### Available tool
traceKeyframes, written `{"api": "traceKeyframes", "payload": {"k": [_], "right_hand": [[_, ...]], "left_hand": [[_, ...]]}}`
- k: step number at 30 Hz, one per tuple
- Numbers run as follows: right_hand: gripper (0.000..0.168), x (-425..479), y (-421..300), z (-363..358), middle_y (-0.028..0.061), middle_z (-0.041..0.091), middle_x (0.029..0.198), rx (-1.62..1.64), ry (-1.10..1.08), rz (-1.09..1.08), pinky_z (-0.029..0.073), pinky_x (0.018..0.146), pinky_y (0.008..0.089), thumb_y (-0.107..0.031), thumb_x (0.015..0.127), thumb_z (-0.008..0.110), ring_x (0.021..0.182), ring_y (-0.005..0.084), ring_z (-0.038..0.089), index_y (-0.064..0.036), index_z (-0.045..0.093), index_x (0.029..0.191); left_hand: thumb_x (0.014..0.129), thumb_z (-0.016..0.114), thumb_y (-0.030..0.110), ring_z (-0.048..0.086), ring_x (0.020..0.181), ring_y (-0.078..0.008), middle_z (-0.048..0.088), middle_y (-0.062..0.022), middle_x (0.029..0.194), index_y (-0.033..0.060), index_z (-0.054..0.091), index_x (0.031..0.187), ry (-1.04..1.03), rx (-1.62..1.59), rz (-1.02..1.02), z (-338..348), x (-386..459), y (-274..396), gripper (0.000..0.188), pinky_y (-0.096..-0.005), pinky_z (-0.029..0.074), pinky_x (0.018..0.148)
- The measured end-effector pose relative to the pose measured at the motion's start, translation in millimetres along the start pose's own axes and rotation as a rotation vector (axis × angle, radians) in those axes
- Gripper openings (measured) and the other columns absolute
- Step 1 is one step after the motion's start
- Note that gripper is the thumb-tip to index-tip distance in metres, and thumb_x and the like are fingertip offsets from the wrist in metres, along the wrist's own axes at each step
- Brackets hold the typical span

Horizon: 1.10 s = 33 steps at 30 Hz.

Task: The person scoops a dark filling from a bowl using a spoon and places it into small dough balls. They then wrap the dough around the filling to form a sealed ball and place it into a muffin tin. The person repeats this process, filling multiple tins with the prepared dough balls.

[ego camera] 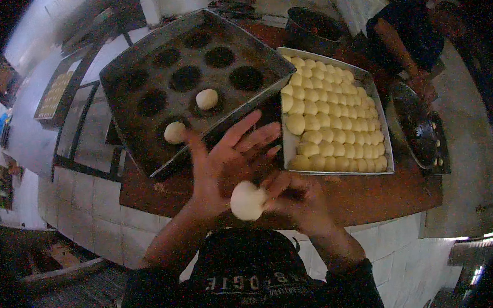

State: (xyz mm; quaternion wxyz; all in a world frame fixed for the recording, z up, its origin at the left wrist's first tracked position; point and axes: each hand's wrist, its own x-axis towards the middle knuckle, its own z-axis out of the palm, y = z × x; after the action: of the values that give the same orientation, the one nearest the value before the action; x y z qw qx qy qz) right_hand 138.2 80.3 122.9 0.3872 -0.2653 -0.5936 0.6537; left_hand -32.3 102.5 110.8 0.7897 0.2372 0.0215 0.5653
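My right hand (294, 197) grips a pale dough ball (249, 200) at its fingertips, close to my body. Beside it my left hand (232, 154) is spread with its fingers apart, its thumb near a dough ball (174, 133) in a large dark metal pan (163, 158). Round dark hollows or marks cover the pan floor, and a second dough ball (207, 99) sits on one of them. To the right, a rectangular metal tray (339, 173) holds closely packed rows of dough balls (332, 112). Whether the left palm touches the held ball cannot be told.
Pan and tray stand on a brown tabletop (370, 197). Behind the tray is a dark round pot (313, 25). At right, a co-worker's arm (399, 45) reaches to a large round metal bowl (412, 124). Another tray of pale pieces (57, 95) lies far left.
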Motion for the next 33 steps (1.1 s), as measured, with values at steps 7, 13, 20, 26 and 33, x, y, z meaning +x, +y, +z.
{"api": "traceKeyframes", "payload": {"k": [7,13,20,26,33], "right_hand": [[0.021,20,27,-3,0.0057,0.06,0.096,0.597,0.29,0.392,0.05,0.074,0.029,-0.005,0.079,0.062,0.087,0.0173,0.058,-0.006,0.057,0.1],[0.03,26,35,-29,0.0114,0.059,0.102,-0.649,0.195,0.013,0.046,0.083,0.0344,-0.009,0.083,0.055,0.09,0.0217,0.058,-0.002,0.054,0.112],[0.058,56,-30,-9,0.0206,0.043,0.123,-1.113,-0.077,-0.581,0.038,0.094,0.0436,-0.008,0.07,0.066,0.106,0.0393,0.047,-0.002,0.046,0.124],[0.066,132,-33,-46,0.0158,0.05,0.118,-0.953,-0.097,-0.326,0.041,0.092,0.0396,-0.007,0.068,0.066,0.109,0.0317,0.049,-0.008,0.041,0.129],[0.068,268,38,-106,0.0206,0.054,0.114,-1.224,-0.178,-0.085,0.043,0.089,0.0401,-0.013,0.072,0.065,0.104,0.0361,0.053,-0.01,0.036,0.132]], "left_hand": [[0.067,0.079,0.022,0.042,0.115,-0.0254,0.044,-0.0111,0.124,0.0062,0.046,0.12,-0.125,1.551,0.375,-13,1,-18,0.064,-0.0363,0.033,0.098],[0.068,0.076,0.011,0.051,0.088,-0.0223,0.056,-0.0087,0.094,0.0017,0.049,0.101,0.487,1.483,0.24,-16,11,-22,0.043,-0.0322,0.04,0.084],[0.065,0.071,0.014,0.053,0.092,-0.0326,0.055,-0.0144,0.098,-0.0018,0.048,0.11,0.221,1.315,0.336,-62,13,-23,0.053,-0.0453,0.037,0.09],[0.069,0.066,0.014,0.042,0.112,-0.0421,0.048,-0.023,0.117,-0.0009,0.046,0.118,0.326,2.095,0.257,-22,52,52,0.054,-0.0464,0.032,0.099],[0.078,0.057,0.012,0.047,0.105,-0.0386,0.056,-0.0191,0.107,0.0035,0.052,0.111,0.3,2.199,0.216,-67,73,129,0.035,-0.0458,0.038,0.091]]}}
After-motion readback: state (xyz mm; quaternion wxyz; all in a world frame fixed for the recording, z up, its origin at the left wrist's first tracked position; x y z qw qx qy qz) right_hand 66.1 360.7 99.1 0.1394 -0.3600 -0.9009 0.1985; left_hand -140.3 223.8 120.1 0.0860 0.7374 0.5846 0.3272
